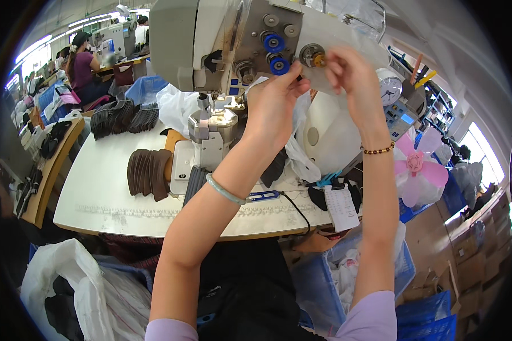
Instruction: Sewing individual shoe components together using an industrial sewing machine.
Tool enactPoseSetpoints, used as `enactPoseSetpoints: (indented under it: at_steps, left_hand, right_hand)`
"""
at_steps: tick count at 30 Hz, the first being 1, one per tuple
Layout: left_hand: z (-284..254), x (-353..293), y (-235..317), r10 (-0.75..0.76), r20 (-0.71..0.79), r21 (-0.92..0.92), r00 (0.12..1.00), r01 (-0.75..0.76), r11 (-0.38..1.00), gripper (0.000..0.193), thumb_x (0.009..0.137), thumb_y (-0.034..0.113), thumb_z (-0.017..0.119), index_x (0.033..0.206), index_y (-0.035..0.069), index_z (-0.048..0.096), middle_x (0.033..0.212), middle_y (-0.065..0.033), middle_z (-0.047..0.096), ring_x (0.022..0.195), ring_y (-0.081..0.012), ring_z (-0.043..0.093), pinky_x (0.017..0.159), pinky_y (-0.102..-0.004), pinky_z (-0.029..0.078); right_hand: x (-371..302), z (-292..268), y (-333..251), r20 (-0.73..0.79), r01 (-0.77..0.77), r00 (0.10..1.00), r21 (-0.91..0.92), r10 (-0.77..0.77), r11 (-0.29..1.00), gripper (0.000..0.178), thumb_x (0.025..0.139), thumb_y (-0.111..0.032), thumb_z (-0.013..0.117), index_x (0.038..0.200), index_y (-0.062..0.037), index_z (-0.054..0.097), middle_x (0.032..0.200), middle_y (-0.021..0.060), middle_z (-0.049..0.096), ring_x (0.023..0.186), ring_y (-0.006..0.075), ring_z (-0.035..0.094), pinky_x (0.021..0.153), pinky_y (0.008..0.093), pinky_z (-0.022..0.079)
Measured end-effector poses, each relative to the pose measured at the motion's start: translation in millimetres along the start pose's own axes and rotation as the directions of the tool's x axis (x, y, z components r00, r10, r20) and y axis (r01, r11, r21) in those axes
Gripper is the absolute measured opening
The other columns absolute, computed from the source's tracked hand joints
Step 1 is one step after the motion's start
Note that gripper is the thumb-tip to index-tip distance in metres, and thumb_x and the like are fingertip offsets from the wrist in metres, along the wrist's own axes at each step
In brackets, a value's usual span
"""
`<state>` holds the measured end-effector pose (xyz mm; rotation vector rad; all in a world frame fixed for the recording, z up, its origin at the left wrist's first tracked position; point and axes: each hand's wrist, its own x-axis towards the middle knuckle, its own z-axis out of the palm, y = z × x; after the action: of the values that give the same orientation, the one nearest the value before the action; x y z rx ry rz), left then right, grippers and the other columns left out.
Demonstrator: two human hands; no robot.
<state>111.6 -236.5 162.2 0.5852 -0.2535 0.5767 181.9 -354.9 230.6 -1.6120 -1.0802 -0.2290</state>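
Observation:
Both my arms reach up to the head of a sewing machine (pixel 216 34) on a white table. My left hand (pixel 273 99) is closed in a pinch just below two blue tension knobs (pixel 274 43). What its fingertips hold, if anything, is too small to see. Beside a metal tension dial with a brass-coloured centre (pixel 313 55), my right hand (pixel 351 71) has its fingers curled in and slightly blurred. Any thread between the hands cannot be made out. Under the machine head, the metal post (pixel 210 122) rises from the table.
Dark brown stacked pieces (pixel 147 173) and black ribbed pieces (pixel 119 116) lie on the left of the table (pixel 96 193). Blue thread snips (pixel 263 196) and a paper pad (pixel 340 206) are near its front edge. A pink fan (pixel 415 163) stands right; bins (pixel 318 284) sit below.

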Motion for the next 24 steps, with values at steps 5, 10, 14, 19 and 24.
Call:
enactPoseSetpoints:
  at_steps: [5, 10, 14, 19, 24]
  left_hand:
    - [-4, -1, 3, 0.050, 0.006, 0.023, 0.999, -0.050, 0.998, 0.015, 0.089, 0.007, 0.067, 0.097, -0.004, 0.063, 0.092, -0.0074, 0.062, 0.084, -0.0165, 0.061, 0.078, -0.0255, 0.051]
    - [5, 7, -14, 0.054, 0.045, 0.103, 0.998, -0.059, 0.993, 0.017, 0.089, 0.009, 0.066, 0.101, -0.004, 0.065, 0.098, -0.0080, 0.066, 0.085, -0.0155, 0.063, 0.079, -0.0247, 0.050]
    - [-25, 12, 0, 0.056, -0.001, 0.130, 0.998, -0.056, 0.990, 0.029, 0.097, 0.012, 0.051, 0.121, -0.003, 0.059, 0.113, -0.0080, 0.065, 0.095, -0.0162, 0.062, 0.092, -0.0298, 0.049]
    - [-25, 23, -4, 0.051, -0.009, 0.137, 0.999, -0.049, 0.989, 0.023, 0.090, 0.008, 0.065, 0.110, -0.004, 0.065, 0.093, -0.0074, 0.066, 0.083, -0.0129, 0.062, 0.076, -0.0234, 0.053]
    - [-63, 41, 11, 0.102, -0.005, 0.172, 0.995, -0.100, 0.980, 0.021, 0.091, 0.007, 0.065, 0.109, -0.003, 0.066, 0.100, -0.0085, 0.065, 0.088, -0.0129, 0.062, 0.076, -0.0212, 0.054]
  right_hand:
    - [-21, 36, 17, -0.013, 0.310, 0.881, -0.739, -0.472, 0.598, 0.022, 0.090, -0.023, 0.050, 0.087, -0.0074, 0.066, 0.063, 0.0035, 0.056, 0.055, 0.0145, 0.055, 0.056, 0.0298, 0.045]
    - [9, -32, 2, 0.051, -0.138, 0.989, -0.047, 0.141, 0.989, 0.025, 0.089, -0.027, 0.057, 0.081, -0.0044, 0.064, 0.061, 0.0026, 0.057, 0.055, 0.0195, 0.056, 0.057, 0.0344, 0.047]
    - [-9, 51, 1, 0.050, 0.253, 0.935, -0.788, -0.351, 0.561, 0.018, 0.072, -0.018, 0.061, 0.081, -0.0032, 0.066, 0.072, 0.0163, 0.067, 0.068, 0.0328, 0.067, 0.064, 0.0454, 0.051]
    - [-10, 2, 27, -0.175, 0.170, 0.927, -0.593, -0.331, 0.787, 0.024, 0.076, -0.023, 0.060, 0.069, -0.0004, 0.065, 0.069, 0.0223, 0.064, 0.068, 0.0363, 0.066, 0.063, 0.0466, 0.051]
    - [9, 48, -4, -0.042, 0.230, 0.945, -0.620, -0.324, 0.750, 0.019, 0.071, -0.015, 0.059, 0.071, 0.0023, 0.067, 0.064, 0.0223, 0.063, 0.065, 0.0383, 0.065, 0.064, 0.0458, 0.052]
